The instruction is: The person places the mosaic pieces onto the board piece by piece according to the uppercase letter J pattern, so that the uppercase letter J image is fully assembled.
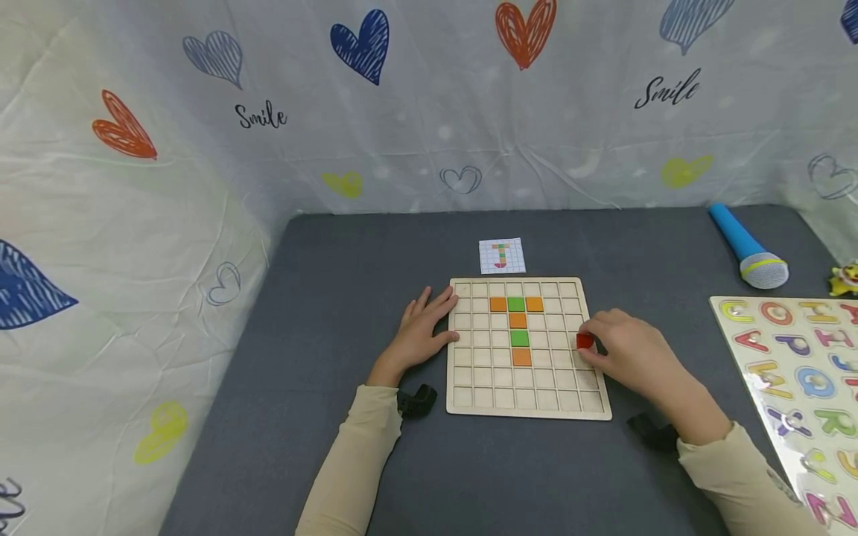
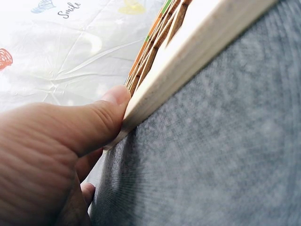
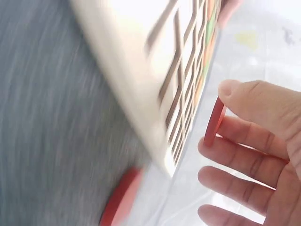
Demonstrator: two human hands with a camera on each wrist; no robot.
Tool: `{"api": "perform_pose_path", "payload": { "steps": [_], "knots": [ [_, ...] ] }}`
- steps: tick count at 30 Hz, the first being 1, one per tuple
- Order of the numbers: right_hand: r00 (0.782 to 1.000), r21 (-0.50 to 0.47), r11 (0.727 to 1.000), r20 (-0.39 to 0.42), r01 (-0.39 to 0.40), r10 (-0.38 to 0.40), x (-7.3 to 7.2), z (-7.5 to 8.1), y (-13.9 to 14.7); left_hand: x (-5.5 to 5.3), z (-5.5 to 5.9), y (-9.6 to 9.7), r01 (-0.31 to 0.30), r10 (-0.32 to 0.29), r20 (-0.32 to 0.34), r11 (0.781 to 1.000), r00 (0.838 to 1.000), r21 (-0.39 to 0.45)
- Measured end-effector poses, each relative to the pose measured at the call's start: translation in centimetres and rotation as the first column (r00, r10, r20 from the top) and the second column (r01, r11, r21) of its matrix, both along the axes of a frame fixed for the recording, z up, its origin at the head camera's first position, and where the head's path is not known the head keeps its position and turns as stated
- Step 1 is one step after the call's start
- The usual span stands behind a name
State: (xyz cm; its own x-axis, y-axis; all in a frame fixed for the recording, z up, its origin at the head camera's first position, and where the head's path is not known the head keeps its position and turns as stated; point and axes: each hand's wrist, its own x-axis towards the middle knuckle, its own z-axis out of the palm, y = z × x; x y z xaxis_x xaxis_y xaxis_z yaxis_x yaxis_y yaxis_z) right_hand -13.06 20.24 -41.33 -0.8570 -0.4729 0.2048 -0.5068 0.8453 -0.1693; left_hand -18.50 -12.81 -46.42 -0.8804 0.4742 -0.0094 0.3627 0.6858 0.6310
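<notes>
A wooden grid board (image 1: 479, 380) lies on the dark table, with several orange and green square tiles (image 1: 519, 339) forming a T-like shape in its cells. My right hand (image 1: 630, 350) pinches a thin red tile (image 3: 215, 121) between thumb and fingers, over the board's right edge. Another red piece (image 3: 121, 200) lies on the table beside the board in the right wrist view; the hand hides it in the head view. My left hand (image 1: 418, 335) rests at the board's left edge, fingers extended, its thumb (image 2: 106, 113) touching the rim.
Behind the board lies a small pattern card (image 1: 503, 256) showing a coloured J. To the right is a letter puzzle board (image 1: 757, 350), with a blue toy microphone (image 1: 747, 242) and a small yellow figure (image 1: 844, 280) behind it. A printed curtain (image 1: 415, 134) borders the table.
</notes>
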Motion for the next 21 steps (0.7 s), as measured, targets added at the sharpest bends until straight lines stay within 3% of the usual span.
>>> {"api": "perform_pose_path", "payload": {
  "steps": [11, 21],
  "knots": [
    [0.995, 0.024, 0.995, -0.011, -0.100, 0.100, 1.2, -0.3, -4.2, 0.0, 0.0, 0.0, -0.004, 0.004, 0.003, 1.000, 1.000, -0.005],
    [0.995, 0.060, 0.994, -0.003, -0.094, 0.095, 2.2, -1.0, -6.5, 0.1, 0.2, 0.0, -0.001, 0.001, 0.000, 1.000, 1.000, -0.003]
  ]
}}
